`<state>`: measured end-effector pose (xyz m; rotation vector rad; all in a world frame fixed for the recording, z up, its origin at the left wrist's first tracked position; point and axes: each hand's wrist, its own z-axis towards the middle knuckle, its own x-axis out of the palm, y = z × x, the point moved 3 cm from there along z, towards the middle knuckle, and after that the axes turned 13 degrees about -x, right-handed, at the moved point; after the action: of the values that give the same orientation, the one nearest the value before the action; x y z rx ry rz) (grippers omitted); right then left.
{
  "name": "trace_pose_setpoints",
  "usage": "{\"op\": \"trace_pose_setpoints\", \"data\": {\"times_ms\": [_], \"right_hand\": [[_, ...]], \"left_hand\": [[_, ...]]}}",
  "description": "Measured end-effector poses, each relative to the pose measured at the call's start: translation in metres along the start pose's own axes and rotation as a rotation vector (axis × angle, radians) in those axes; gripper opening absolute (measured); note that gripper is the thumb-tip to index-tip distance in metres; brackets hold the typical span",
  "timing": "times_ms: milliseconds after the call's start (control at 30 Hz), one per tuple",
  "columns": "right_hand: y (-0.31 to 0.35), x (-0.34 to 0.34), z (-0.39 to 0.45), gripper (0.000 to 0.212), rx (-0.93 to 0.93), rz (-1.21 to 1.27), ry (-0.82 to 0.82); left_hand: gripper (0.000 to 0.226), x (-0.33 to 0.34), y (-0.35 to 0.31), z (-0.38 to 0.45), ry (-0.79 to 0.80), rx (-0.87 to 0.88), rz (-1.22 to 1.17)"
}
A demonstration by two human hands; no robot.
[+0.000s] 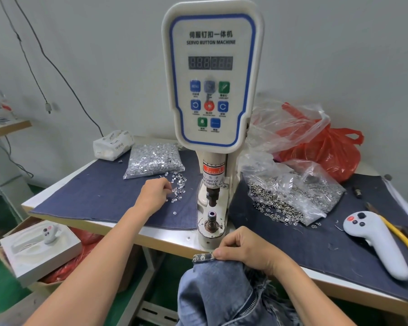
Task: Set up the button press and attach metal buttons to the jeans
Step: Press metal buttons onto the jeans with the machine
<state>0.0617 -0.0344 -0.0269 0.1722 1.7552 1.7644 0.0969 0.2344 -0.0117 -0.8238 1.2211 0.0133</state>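
The white servo button machine (pixel 212 74) stands at the table's middle, its lower die post (pixel 211 217) bare under the punch (pixel 212 196). My left hand (pixel 154 191) reaches left of it, fingers pinched among loose silver tacks (pixel 178 184) spilled from a clear bag of tacks (pixel 152 160). My right hand (pixel 243 251) grips the waistband of blue jeans (pixel 218 292) just in front of the die, at the table's near edge. A torn bag of metal buttons (pixel 290 196) lies right of the machine. Whether the left fingers hold a tack is hidden.
Dark denim cloth (pixel 99 196) covers the table. A white handheld controller (pixel 377 241) and yellow-handled pliers (pixel 398 234) lie at the right. Red and clear plastic bags (pixel 316 142) sit behind, a tissue pack (pixel 112 144) at back left, a white box (pixel 39 248) below left.
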Motion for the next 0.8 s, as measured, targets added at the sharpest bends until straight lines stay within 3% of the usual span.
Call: {"op": "trace_pose_setpoints", "data": {"times_ms": [133, 300, 433, 633, 800], "right_hand": [[0.000, 0.000, 0.000, 0.023, -0.003, -0.004, -0.007], [0.001, 0.001, 0.000, 0.023, -0.006, -0.009, -0.015], [0.001, 0.001, -0.001, 0.024, -0.001, -0.006, -0.018], [0.003, 0.001, -0.001, 0.025, -0.001, -0.014, -0.029], [0.004, 0.001, -0.002, 0.024, 0.007, 0.002, -0.034]], "left_hand": [[0.012, -0.008, -0.002, -0.011, 0.000, 0.017, -0.174], [0.018, -0.017, -0.016, -0.052, 0.076, 0.003, -0.675], [0.020, -0.017, -0.026, -0.089, 0.133, -0.022, -0.905], [0.017, -0.015, -0.043, -0.122, 0.260, 0.032, -0.989], [0.012, -0.010, -0.044, -0.127, 0.227, 0.002, -0.994]]}}
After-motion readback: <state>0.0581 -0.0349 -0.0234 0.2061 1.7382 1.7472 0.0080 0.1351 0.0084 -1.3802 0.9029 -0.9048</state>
